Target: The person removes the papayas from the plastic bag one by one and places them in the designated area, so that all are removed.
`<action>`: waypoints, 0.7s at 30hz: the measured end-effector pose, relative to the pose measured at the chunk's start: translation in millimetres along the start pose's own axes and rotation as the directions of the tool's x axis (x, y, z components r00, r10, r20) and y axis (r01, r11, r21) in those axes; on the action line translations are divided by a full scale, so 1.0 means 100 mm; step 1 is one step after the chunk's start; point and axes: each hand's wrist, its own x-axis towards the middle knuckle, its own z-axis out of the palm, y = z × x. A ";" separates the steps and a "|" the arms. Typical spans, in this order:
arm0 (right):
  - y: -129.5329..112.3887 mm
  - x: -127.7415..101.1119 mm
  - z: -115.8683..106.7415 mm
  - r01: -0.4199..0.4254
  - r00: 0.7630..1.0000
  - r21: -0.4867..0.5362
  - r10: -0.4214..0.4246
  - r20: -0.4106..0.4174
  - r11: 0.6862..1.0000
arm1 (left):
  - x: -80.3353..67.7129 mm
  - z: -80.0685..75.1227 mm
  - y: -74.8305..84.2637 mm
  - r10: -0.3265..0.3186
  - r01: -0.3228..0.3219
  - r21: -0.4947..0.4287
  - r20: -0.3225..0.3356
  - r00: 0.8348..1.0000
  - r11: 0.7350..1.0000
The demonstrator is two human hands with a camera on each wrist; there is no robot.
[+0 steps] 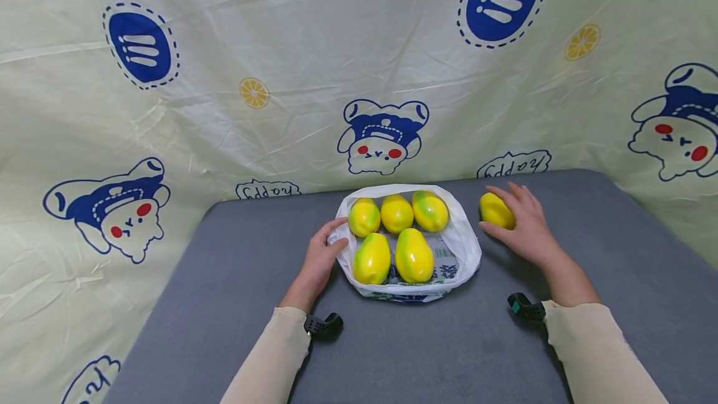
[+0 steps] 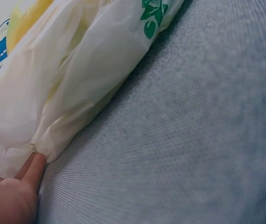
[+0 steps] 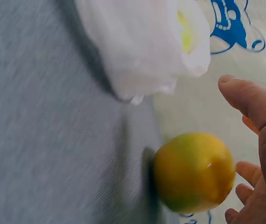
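A white plastic bag [image 1: 468, 235] with its mouth rolled wide holds several glossy yellow-green mangoes [image 1: 415, 255]. At the bag's left side, my left hand [image 1: 317, 257] pinches the rim; the left wrist view shows the white plastic [image 2: 11, 161] gathered at the fingers. To the right of the bag, one more mango [image 1: 496, 211] rests on the grey table. My right hand [image 1: 524, 223] reaches around this mango with thumb and fingers spread. In the right wrist view a gap shows between the thumb [image 3: 245, 95] and the mango [image 3: 193, 171].
The grey cloth-covered table [image 1: 404, 354] spreads around the bag and toward the front. Behind it hangs a pale printed curtain [image 1: 314, 142] with blue cartoon figures, meeting the table's back edge. Each wrist wears a black band with a camera [image 1: 324, 327].
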 end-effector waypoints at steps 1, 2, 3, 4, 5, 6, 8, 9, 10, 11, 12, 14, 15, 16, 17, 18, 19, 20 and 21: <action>-0.04 0.00 -0.01 0.006 1.000 -0.002 -0.006 -0.003 1.000 | 0.00 0.00 0.00 0.001 -0.001 -0.001 0.001 1.000 1.000; -0.07 0.00 -0.01 0.014 1.000 -0.004 -0.014 -0.005 1.000 | 0.00 0.00 0.00 0.003 -0.003 -0.002 0.002 1.000 1.000; -0.11 0.00 -0.02 0.021 1.000 -0.002 -0.021 -0.006 1.000 | 0.00 0.00 0.01 0.003 -0.003 -0.004 0.004 1.000 1.000; -0.15 0.00 -0.03 0.028 1.000 0.002 -0.028 -0.006 1.000 | -0.01 0.00 0.01 0.005 -0.005 -0.005 0.006 1.000 1.000; -0.19 0.01 -0.04 0.039 0.999 0.009 -0.038 -0.007 0.999 | -0.01 0.00 0.01 0.005 -0.005 -0.008 0.007 1.000 1.000; -0.23 0.01 -0.05 0.049 0.999 0.017 -0.049 -0.005 0.999 | -0.01 0.00 0.01 0.006 -0.006 -0.009 0.008 1.000 1.000; -0.31 0.01 -0.07 0.066 0.998 0.040 -0.066 0.001 0.997 | -0.02 0.00 0.01 0.005 -0.004 -0.012 0.009 1.000 1.000; -0.36 0.01 -0.08 0.071 0.997 0.050 -0.071 0.003 0.996 | -0.02 0.00 0.01 0.004 -0.004 -0.012 0.010 1.000 1.000; -0.40 0.01 -0.09 0.078 0.997 0.061 -0.078 0.003 0.995 | -0.02 -0.01 0.01 0.003 -0.003 -0.012 0.010 1.000 1.000; -0.45 0.01 -0.11 0.086 0.996 0.072 -0.086 0.001 0.994 | -0.02 -0.01 0.01 0.002 -0.002 -0.012 0.009 1.000 1.000; -0.50 0.01 -0.12 0.093 0.996 0.079 -0.093 -0.002 0.993 | -0.02 -0.01 0.01 0.002 -0.002 -0.009 0.010 1.000 1.000; -0.61 0.00 -0.16 0.111 0.994 0.088 -0.111 -0.009 0.990 | -0.02 -0.01 0.01 0.002 -0.002 -0.010 0.012 1.000 1.000; -0.66 -0.01 -0.17 0.122 0.993 0.090 -0.122 -0.009 0.988 | -0.01 -0.01 0.01 0.003 -0.003 -0.009 0.013 1.000 1.000; -0.70 -0.01 -0.18 0.133 0.991 0.095 -0.133 -0.005 0.987 | -0.01 -0.01 0.01 0.003 -0.003 -0.010 0.012 1.000 1.000; -0.75 -0.02 -0.20 0.140 0.990 0.101 -0.140 0.001 0.985 | -0.01 -0.01 0.01 0.003 -0.003 -0.009 0.011 1.000 1.000; -0.79 -0.02 -0.20 0.143 0.989 0.104 -0.145 0.009 0.984 | -0.01 -0.01 0.01 0.004 -0.004 -0.010 0.011 1.000 1.000; -0.83 -0.03 -0.20 0.145 0.989 0.107 -0.149 0.022 0.984 | -0.01 -0.01 0.01 0.004 -0.004 -0.010 0.011 1.000 1.000; -0.86 -0.04 -0.20 0.148 0.988 0.114 -0.153 0.035 0.982 | -0.01 -0.01 0.01 0.005 -0.005 -0.011 0.010 1.000 1.000; -0.89 -0.04 -0.19 0.143 0.987 0.123 -0.150 0.053 0.982 | -0.01 -0.01 0.01 0.005 -0.005 -0.011 0.009 1.000 1.000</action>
